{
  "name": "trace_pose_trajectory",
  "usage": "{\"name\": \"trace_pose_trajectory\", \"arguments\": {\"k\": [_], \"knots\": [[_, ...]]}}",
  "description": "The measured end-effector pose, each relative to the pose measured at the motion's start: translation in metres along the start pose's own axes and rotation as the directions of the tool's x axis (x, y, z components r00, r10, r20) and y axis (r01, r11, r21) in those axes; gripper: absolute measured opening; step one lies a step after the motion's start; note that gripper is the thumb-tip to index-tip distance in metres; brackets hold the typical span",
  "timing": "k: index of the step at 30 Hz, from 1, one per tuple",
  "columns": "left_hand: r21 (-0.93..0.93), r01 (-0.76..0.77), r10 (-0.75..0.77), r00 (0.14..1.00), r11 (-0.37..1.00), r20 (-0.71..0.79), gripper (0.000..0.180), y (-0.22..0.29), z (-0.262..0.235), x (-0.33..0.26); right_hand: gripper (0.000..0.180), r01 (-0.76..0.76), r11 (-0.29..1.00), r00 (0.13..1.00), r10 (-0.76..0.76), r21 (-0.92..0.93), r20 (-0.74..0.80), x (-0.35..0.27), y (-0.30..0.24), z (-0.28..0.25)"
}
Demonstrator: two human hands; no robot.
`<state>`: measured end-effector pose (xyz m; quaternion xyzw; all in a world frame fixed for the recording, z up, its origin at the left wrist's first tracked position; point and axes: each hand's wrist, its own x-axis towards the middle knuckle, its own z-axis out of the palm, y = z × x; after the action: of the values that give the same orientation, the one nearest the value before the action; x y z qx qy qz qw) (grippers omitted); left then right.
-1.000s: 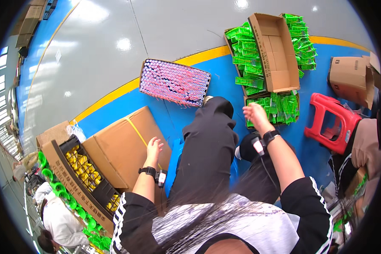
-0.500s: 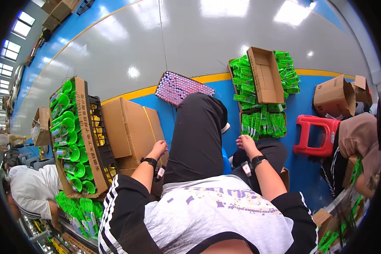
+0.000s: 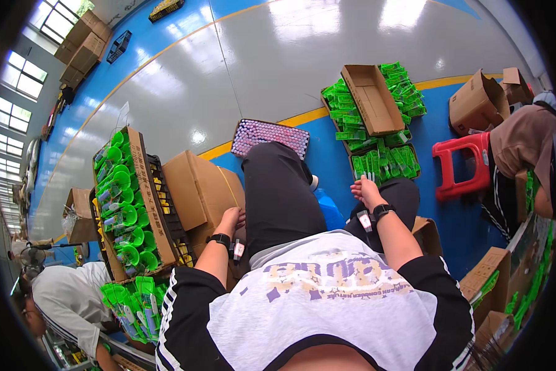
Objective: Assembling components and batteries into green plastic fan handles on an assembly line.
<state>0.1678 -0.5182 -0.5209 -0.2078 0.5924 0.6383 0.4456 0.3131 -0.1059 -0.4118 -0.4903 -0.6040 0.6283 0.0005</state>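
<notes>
Floor (image 3: 278, 62) first: glossy grey, curving yellow stripe, blue zone beneath the seated person's black trouser legs. Closed brown carton (image 3: 197, 188) next, lying just left of the left knee, likely set there for easy reach from the seat. Long open box of green packets (image 3: 126, 204) beside it, tilted on edge against a dark crate with yellow pieces, probably propped so the contents face the sitter. Narrow empty brown tray (image 3: 372, 99) ahead on the right, resting on top of a spread of green packets (image 3: 386, 162), flat green sleeves with pale printing, fanned in rows on the blue floor. Flat tray of pink-and-violet small items (image 3: 270, 134) straight ahead, across the yellow stripe, touching the knee line. Red plastic stool (image 3: 460, 164) to the right, empty, beside another person in a brown top. Open brown cartons (image 3: 479, 102) past the stool; more cartons stacked far off by the windows. Another person in a grey shirt at lower left, near loose green packets.

Left hand (image 3: 231, 219) down at the carton's near edge, fingers curled against the cardboard, touching rather than gripping; nothing seen held. Right hand (image 3: 365, 190) hovering just short of the nearest green packets, fingers loosely bent and narrow, apparently empty, though hard to tell for certain at this size. Black wristbands with small white-and-red tags on both wrists.
</notes>
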Motion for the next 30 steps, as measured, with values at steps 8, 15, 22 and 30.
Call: {"name": "trace_pose_trajectory", "arguments": {"k": [8, 15, 22, 30], "knots": [[-0.103, 0.028, -0.011, 0.987, 0.994, 0.16, 0.02, 0.029, 0.003, 0.035, 0.028, -0.139, 0.987, 0.989, 0.142, -0.077, 0.035, 0.012, -0.017, 0.02], [-0.259, 0.058, -0.076, 0.995, 0.964, -0.06, 0.028, 0.108, 0.0, 0.097, 0.014, -0.142, 0.925, 0.98, 0.182, -0.353, 0.085, 0.086, -0.077, 0.061], [-0.595, 0.081, -0.114, 0.993, 0.8, -0.018, 0.023, 0.211, 0.019, 0.231, 0.019, -0.195, 0.864, 0.971, 0.235, -0.464, 0.031, 0.224, -0.134, 0.155], [0.018, -0.172, 0.165, 0.904, 0.985, -0.395, 0.023, 0.258, 0.003, 0.478, 0.03, -0.276, 0.838, 0.96, 0.261, -0.471, -0.097, 0.434, -0.139, 0.25]]}}
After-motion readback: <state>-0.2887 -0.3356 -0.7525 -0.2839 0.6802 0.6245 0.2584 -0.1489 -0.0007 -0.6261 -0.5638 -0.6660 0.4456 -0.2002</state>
